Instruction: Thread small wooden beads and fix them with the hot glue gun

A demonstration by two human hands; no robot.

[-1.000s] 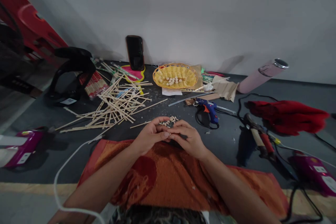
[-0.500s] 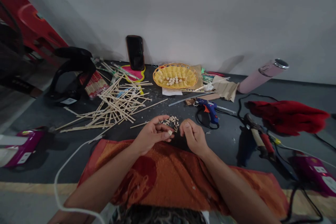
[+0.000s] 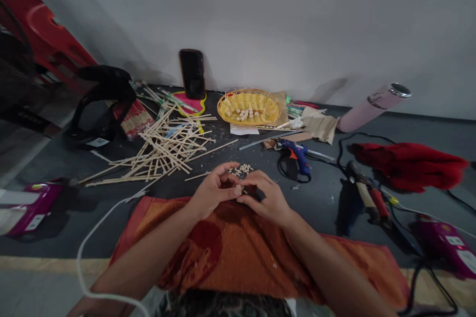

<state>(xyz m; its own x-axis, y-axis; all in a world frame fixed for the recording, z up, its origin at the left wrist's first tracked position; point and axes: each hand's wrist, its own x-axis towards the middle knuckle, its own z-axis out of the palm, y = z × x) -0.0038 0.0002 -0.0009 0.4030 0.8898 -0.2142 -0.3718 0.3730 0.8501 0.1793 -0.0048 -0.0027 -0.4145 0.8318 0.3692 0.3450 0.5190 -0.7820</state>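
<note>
My left hand (image 3: 213, 191) pinches a small cluster of short pale wooden stick pieces (image 3: 240, 188) between thumb and fingers, just above the dark table. From the other side my right hand (image 3: 267, 195) has brought its thumb and forefinger to the same cluster, one fingertip above it and one below; the fingers partly cover it. Right behind the hands lies a loose pile of short cut stick pieces (image 3: 244, 169). Beyond that stands a yellow woven basket (image 3: 275, 109) with several small pale clusters inside.
Long wooden sticks (image 3: 163, 151) lie heaped to the left. At right are a blue glue gun (image 3: 297, 156), red-and-white-handled pliers (image 3: 366, 195), a red cloth (image 3: 409, 163) and a pink bottle (image 3: 366, 109). A phone (image 3: 192, 74) leans against the wall. An orange towel (image 3: 245, 252) covers my lap.
My right hand has moved left from beside the stick pieces to the cluster, its thumb and forefinger unfolding from a closed pose. My left hand stays nearly in place with the cluster.
</note>
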